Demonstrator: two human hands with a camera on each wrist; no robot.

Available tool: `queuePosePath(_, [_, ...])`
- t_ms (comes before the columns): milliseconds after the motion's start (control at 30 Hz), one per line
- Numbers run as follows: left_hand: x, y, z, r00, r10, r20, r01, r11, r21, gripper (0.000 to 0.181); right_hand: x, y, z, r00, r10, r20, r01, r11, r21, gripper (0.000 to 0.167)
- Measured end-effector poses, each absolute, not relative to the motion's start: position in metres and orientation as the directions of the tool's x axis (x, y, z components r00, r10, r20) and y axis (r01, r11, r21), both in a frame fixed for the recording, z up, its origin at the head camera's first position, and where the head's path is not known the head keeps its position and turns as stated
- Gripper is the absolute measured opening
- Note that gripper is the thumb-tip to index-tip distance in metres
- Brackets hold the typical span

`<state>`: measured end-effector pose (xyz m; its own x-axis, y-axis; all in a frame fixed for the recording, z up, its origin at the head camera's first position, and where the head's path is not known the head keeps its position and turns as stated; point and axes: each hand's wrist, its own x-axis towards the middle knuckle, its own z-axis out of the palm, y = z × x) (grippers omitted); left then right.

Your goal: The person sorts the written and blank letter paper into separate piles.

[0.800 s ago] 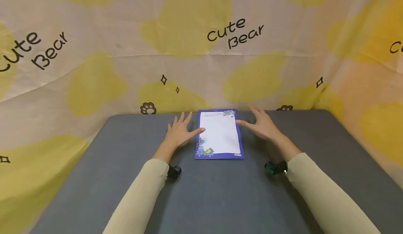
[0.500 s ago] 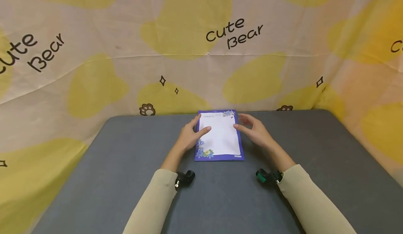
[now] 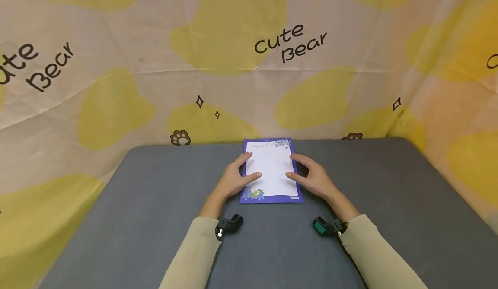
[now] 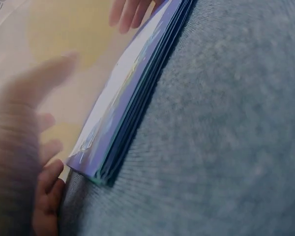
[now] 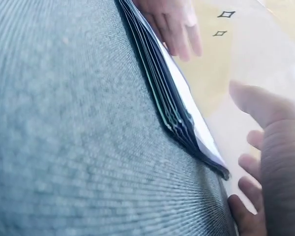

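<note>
Left grip [image 3: 232,178] and right grip [image 3: 319,179], both released, flank the purple-bordered stack [image 3: 272,168]; pressing its 2 sides evenly seems wisest.

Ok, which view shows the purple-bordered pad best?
The head view: nearly the whole front of the purple-bordered pad shows. The left wrist view gives its layered edge and a slanted strip of front, cut off at the top; the right wrist view gives much the same.

Tiny heading [image 3: 263,146] and near-right label [image 3: 294,198] on the purple-edged stack [image 3: 272,168]: can't read either. Left hand [image 3: 232,179] hides some of its left border [image 3: 244,148]; left lettering [image 3: 28,52] and both sleeves [image 3: 191,254] get cut off.
</note>
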<state>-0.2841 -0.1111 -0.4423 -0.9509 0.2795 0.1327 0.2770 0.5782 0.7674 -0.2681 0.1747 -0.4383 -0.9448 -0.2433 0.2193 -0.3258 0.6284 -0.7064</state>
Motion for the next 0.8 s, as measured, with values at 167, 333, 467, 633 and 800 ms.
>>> queuePosePath(167, [-0.2821,-0.1094,-0.4462,-0.943,0.313,0.117,0.303,0.651,0.696,0.086,-0.2667,0.1736,-0.4447,-0.935,-0.291,0.201,-0.350,0.677,-0.648,0.074])
queuePosePath(333, [-0.2827,-0.1063,-0.4455,-0.938,0.338,0.080,0.316,0.734,0.601,0.092,-0.2672,0.1751,-0.4443,-0.916,-0.340,0.213,-0.398,0.700,-0.593,0.071])
queuePosePath(467, [-0.2822,-0.1054,-0.4429,-0.932,0.359,0.059,0.332,0.775,0.537,0.093,-0.2661,0.1761,-0.4417,-0.904,-0.375,0.203,-0.423,0.725,-0.543,0.068])
queuePosePath(633, [-0.2822,-0.1052,-0.4407,-0.931,0.362,0.051,0.335,0.787,0.519,0.092,-0.2661,0.1771,-0.4412,-0.895,-0.398,0.203,-0.444,0.741,-0.504,0.060])
queuePosePath(800, [-0.2801,-0.1061,-0.4419,-0.939,0.343,0.033,0.308,0.793,0.526,0.091,-0.2645,0.1756,-0.4425,-0.898,-0.399,0.184,-0.436,0.752,-0.495,0.058])
